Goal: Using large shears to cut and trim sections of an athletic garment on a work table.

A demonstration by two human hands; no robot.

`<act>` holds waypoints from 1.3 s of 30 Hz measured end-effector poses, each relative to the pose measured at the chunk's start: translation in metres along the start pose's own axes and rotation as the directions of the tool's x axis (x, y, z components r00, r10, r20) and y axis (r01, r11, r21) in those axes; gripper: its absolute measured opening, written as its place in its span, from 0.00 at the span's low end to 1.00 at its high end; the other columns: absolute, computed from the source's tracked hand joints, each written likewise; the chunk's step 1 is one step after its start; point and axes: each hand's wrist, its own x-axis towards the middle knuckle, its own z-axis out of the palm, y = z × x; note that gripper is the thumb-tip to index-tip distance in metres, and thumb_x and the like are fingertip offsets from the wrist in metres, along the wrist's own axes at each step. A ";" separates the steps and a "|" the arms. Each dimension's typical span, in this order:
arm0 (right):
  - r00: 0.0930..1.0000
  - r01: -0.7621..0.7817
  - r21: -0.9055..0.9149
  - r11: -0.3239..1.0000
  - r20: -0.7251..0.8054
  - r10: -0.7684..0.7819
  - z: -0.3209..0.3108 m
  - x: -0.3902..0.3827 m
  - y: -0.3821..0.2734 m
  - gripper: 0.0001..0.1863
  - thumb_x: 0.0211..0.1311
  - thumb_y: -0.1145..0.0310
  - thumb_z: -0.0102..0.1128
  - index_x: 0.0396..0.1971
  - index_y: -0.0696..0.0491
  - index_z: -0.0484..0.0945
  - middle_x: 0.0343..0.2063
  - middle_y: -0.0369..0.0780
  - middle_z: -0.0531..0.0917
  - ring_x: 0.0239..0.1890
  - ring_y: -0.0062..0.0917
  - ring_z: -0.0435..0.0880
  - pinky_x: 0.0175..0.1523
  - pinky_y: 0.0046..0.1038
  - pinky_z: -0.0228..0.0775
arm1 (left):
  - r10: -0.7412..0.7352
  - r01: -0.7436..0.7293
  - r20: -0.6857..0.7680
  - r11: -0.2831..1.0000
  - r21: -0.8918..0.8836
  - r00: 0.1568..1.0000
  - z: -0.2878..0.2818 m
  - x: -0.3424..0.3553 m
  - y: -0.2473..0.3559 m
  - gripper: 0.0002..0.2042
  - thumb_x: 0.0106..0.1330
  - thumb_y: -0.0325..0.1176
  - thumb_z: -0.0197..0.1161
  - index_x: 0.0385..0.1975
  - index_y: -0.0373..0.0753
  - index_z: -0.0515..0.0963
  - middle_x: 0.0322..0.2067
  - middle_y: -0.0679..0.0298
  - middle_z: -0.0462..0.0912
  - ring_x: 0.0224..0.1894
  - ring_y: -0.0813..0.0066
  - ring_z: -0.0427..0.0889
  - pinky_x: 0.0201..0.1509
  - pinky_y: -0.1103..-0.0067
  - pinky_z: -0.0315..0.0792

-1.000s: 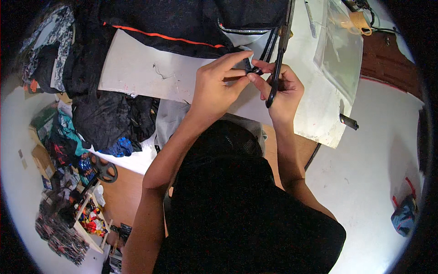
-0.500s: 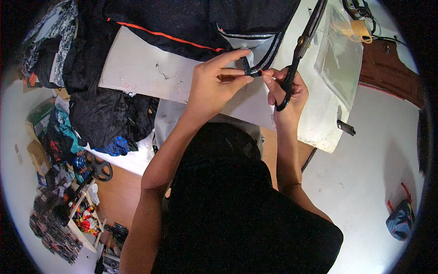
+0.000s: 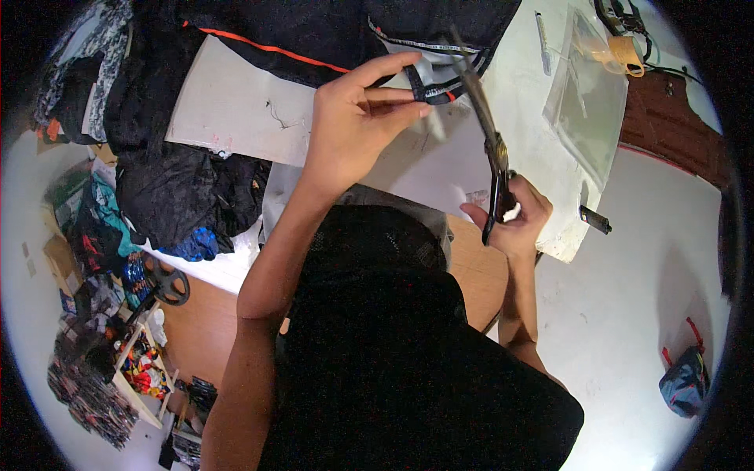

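Observation:
A black garment with an orange stripe hangs over the far part of the white table. My left hand pinches the garment's trim, a black-and-white patterned tape with a small red bit, between thumb and fingers. In my right hand is a pair of large scissors with black handles, its fingers wrapped round them. The blades point away from me and are smeared by motion. They lie just right of the trim and seem to overlap its edge; whether they touch it I cannot tell.
A pen, a clear plastic sheet and a yellowish roll lie at the table's right. A small black object sits at its right edge. Dark clothes are heaped at left; a bag is at far right.
My right hand has let go of the trim and moved down and right, bringing the scissors lower with the blades beside the tape. My left hand has shifted slightly up and left.

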 end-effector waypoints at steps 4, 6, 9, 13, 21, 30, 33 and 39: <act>0.999 0.007 -0.140 0.990 0.035 -0.002 -0.014 -0.006 -0.005 0.23 0.26 0.62 0.80 0.17 0.56 0.72 0.15 0.35 0.73 0.12 0.16 0.67 0.17 0.16 0.59 | 0.026 -0.025 -0.043 1.000 0.003 0.999 0.003 0.003 0.006 0.23 0.52 0.16 0.63 0.51 0.34 0.71 0.44 0.58 0.77 0.40 0.76 0.80 0.44 0.84 0.74; 0.999 0.021 -0.165 0.986 0.046 -0.013 -0.015 -0.007 -0.004 0.23 0.26 0.62 0.80 0.18 0.56 0.73 0.15 0.36 0.74 0.12 0.16 0.68 0.17 0.16 0.60 | 0.026 -0.025 -0.061 0.999 0.029 0.998 0.004 0.003 0.006 0.24 0.52 0.16 0.63 0.51 0.35 0.71 0.44 0.58 0.77 0.40 0.76 0.80 0.44 0.84 0.74; 0.999 0.002 -0.234 0.972 0.043 0.008 -0.016 -0.010 -0.003 0.22 0.27 0.62 0.79 0.18 0.56 0.73 0.15 0.36 0.74 0.12 0.17 0.69 0.18 0.17 0.61 | 0.071 -0.063 -0.095 0.994 0.085 0.993 0.011 0.006 0.006 0.23 0.53 0.16 0.62 0.51 0.36 0.71 0.41 0.56 0.79 0.40 0.78 0.79 0.42 0.85 0.73; 0.999 -0.011 -0.229 0.973 -0.042 0.001 -0.018 -0.009 -0.007 0.24 0.27 0.60 0.79 0.13 0.57 0.69 0.10 0.34 0.67 0.11 0.16 0.62 0.16 0.17 0.52 | 0.167 -0.169 -0.187 0.986 0.004 0.968 0.021 0.012 0.006 0.24 0.49 0.17 0.65 0.49 0.37 0.73 0.35 0.60 0.80 0.35 0.79 0.81 0.36 0.86 0.75; 0.999 -0.024 -0.249 0.968 -0.053 0.012 -0.022 -0.010 -0.010 0.24 0.28 0.61 0.79 0.13 0.57 0.70 0.10 0.34 0.67 0.11 0.16 0.62 0.16 0.17 0.52 | 0.226 -0.215 -0.196 0.974 0.075 0.954 0.022 0.011 0.005 0.23 0.49 0.16 0.64 0.48 0.36 0.73 0.35 0.59 0.79 0.36 0.74 0.82 0.36 0.83 0.78; 0.998 -0.006 -0.282 0.959 -0.062 -0.012 -0.016 -0.010 -0.011 0.24 0.29 0.61 0.79 0.12 0.57 0.69 0.10 0.35 0.68 0.11 0.17 0.63 0.16 0.18 0.53 | 0.240 -0.225 -0.205 0.970 0.093 0.949 0.025 0.010 0.009 0.22 0.50 0.16 0.63 0.48 0.35 0.73 0.35 0.58 0.79 0.36 0.73 0.82 0.35 0.83 0.78; 0.997 -0.012 -0.266 0.964 -0.078 -0.009 -0.016 -0.008 -0.012 0.23 0.29 0.61 0.79 0.12 0.57 0.69 0.10 0.35 0.68 0.11 0.17 0.64 0.16 0.18 0.53 | 0.249 -0.228 -0.203 0.966 0.123 0.947 0.026 0.011 0.009 0.24 0.52 0.17 0.64 0.51 0.37 0.72 0.38 0.58 0.81 0.35 0.82 0.79 0.36 0.88 0.73; 0.997 0.018 -0.245 0.969 -0.067 -0.036 -0.017 -0.010 -0.004 0.18 0.34 0.67 0.77 0.14 0.58 0.71 0.11 0.36 0.72 0.12 0.15 0.66 0.16 0.17 0.55 | 0.235 -0.219 -0.234 0.972 0.090 0.944 0.029 0.010 0.017 0.23 0.50 0.18 0.66 0.49 0.36 0.74 0.42 0.58 0.78 0.36 0.80 0.80 0.36 0.87 0.73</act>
